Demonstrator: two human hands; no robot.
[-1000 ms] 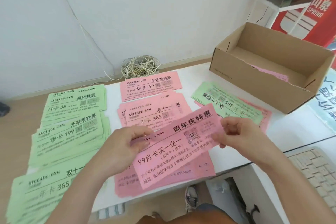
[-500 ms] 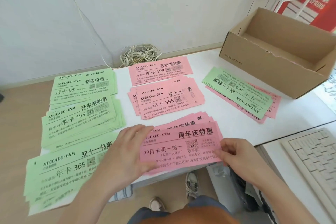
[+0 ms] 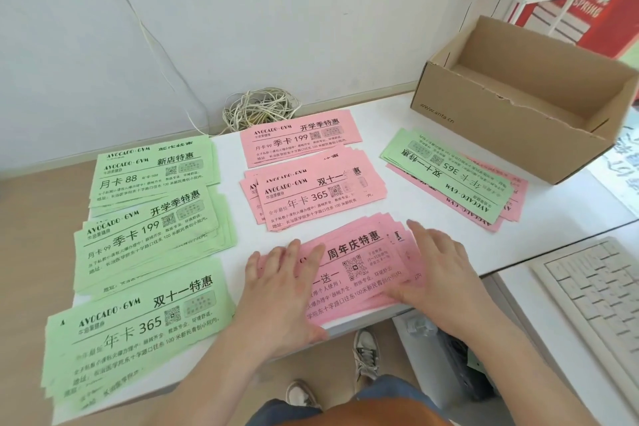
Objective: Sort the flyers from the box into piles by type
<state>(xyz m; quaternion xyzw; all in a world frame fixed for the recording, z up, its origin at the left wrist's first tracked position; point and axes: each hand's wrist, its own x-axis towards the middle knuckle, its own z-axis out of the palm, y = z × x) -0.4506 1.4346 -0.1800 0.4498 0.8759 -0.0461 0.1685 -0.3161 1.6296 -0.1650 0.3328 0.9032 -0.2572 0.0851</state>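
White desk against a pale wall. Clock is centred on the hands, 12 = the wall.

- Left hand and right hand both lie flat on the near pink pile, one at each end. Fingers are straight and press down; nothing is gripped. Looks like they are squaring the pile.
- Pile's long axis runs roughly 9 to 3, tilted a little up at the 3 end.
- Sorted so far: three green piles at 9 to 10 and two more pink piles at 12.
- Key relation: the mixed stack, green on top of pink, sits at 2, well apart from the hands. Its long axis runs 10 to 4 and its print is upside down from here.
- Box is just beyond the stack, also at 2. Its front wall hides part of the floor, so I can't tell if flyers remain inside.

Judgement: the right hand is clearly nearer both the stack and the box, so the next reach is its job, forward and right. Each sheet will likely need about a half turn to match the sorted piles. The left hand is better placed to feed the green column at 9.
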